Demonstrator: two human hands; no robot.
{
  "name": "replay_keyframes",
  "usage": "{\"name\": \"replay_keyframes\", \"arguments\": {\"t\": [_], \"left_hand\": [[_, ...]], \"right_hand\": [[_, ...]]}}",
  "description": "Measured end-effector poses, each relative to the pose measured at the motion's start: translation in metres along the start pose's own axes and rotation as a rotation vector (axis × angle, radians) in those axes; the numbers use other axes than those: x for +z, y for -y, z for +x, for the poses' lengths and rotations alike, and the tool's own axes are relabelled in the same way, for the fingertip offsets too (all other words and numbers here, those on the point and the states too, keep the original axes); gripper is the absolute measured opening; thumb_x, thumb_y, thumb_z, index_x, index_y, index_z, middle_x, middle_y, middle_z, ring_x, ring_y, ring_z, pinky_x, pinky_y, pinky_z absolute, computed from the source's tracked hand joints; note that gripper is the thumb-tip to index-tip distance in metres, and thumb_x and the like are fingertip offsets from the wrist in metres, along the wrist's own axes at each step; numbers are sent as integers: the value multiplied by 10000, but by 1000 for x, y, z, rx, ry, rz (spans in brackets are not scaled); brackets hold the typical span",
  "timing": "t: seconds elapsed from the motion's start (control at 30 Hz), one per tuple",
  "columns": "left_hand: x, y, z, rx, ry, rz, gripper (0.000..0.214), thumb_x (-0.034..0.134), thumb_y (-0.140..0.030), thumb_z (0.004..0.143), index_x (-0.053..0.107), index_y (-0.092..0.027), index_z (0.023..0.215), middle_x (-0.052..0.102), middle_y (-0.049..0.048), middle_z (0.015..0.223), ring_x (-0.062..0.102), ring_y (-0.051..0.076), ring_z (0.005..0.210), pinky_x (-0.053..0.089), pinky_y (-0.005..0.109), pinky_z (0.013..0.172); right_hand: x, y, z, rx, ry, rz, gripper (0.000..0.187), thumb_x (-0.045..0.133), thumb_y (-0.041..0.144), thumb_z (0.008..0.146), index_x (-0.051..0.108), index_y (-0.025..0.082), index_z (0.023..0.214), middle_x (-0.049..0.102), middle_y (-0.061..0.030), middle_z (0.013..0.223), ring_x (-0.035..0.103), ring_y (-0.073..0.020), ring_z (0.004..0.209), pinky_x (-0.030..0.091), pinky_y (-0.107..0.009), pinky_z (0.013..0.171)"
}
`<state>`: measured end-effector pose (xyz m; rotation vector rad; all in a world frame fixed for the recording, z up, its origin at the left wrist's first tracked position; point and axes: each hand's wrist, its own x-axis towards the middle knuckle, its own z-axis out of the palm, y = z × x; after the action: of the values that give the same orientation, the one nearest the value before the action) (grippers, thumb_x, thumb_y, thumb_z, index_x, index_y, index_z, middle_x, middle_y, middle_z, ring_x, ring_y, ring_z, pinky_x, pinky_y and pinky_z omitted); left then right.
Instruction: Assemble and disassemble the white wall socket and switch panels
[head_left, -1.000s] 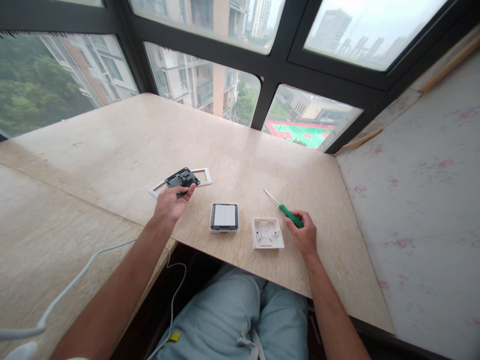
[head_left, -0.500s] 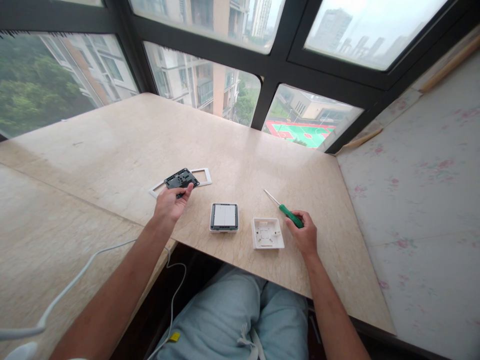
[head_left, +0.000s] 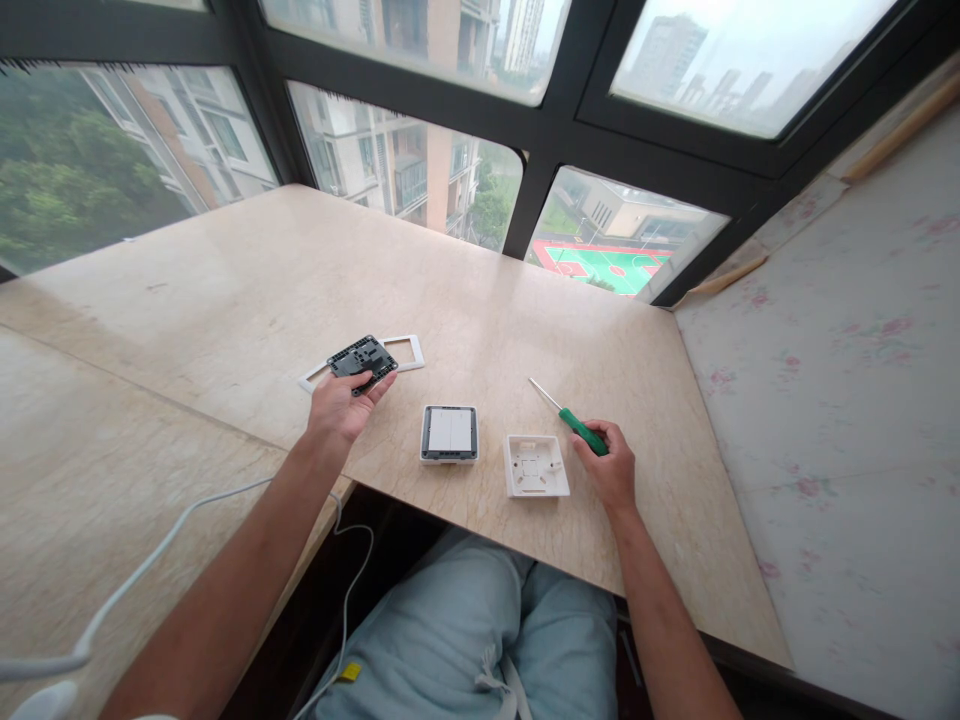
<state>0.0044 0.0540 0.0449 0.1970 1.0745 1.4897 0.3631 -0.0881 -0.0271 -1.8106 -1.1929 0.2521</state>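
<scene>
My left hand (head_left: 341,405) holds a dark grey switch module (head_left: 363,358) by its near edge, just above a white cover frame (head_left: 407,352) that lies on the beige stone tabletop (head_left: 465,310). My right hand (head_left: 613,468) rests on the table, fingers closed round the green handle of a screwdriver (head_left: 579,428) whose metal tip points away to the left. Between the hands lie a grey-framed wall switch with white rockers (head_left: 449,433) and a white mounting box (head_left: 535,465), open side up.
Dark-framed windows (head_left: 540,130) rise behind the table's far edge. A floral-patterned surface (head_left: 847,380) borders the table on the right. A white cable (head_left: 150,560) runs across the lower slab at left. My legs in light jeans (head_left: 480,630) sit under the near edge.
My left hand has shifted the switch module very slightly. The right hand and the screwdriver have stayed in place.
</scene>
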Motion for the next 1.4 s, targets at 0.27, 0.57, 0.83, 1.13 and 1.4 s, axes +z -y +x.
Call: {"name": "replay_keyframes", "arguments": {"t": [0.27,0.57,0.83,1.13,1.4], "left_hand": [[-2,0,2,3,76,-8,314,515,153,684,615,-128,784,721,81,921,699,272,1013,618,475,862],[-1,0,1,-8,72,-59,342,512,154,699,651,-114,859,731,117,955,707,270,1019,643,369,827],[-6,4,8,54,80,-18,278,550,163,690,627,-99,744,729,102,856,726,245,935,645,367,817],[-6,4,8,56,50,-5,307,559,144,655,615,-127,788,723,86,889,714,246,958,641,367,809],[-5,3,5,84,65,45,316,565,81,658,588,-177,840,718,57,912,715,233,891,624,404,772]], "right_hand": [[0,-1,0,7,-1,5,285,694,401,742,630,218,950,695,-56,968,644,-243,898,499,-400,857],[0,0,0,20,-3,2,291,698,411,738,636,223,951,699,-54,970,645,-243,895,500,-393,850],[0,-2,0,4,0,-2,280,695,401,746,630,223,953,699,-53,975,646,-239,899,499,-389,851],[0,0,0,10,-11,3,293,698,414,736,631,224,948,699,-52,964,648,-242,893,500,-392,849],[0,-1,0,12,-7,6,282,702,400,740,627,224,947,696,-52,973,649,-242,901,497,-390,854]]}}
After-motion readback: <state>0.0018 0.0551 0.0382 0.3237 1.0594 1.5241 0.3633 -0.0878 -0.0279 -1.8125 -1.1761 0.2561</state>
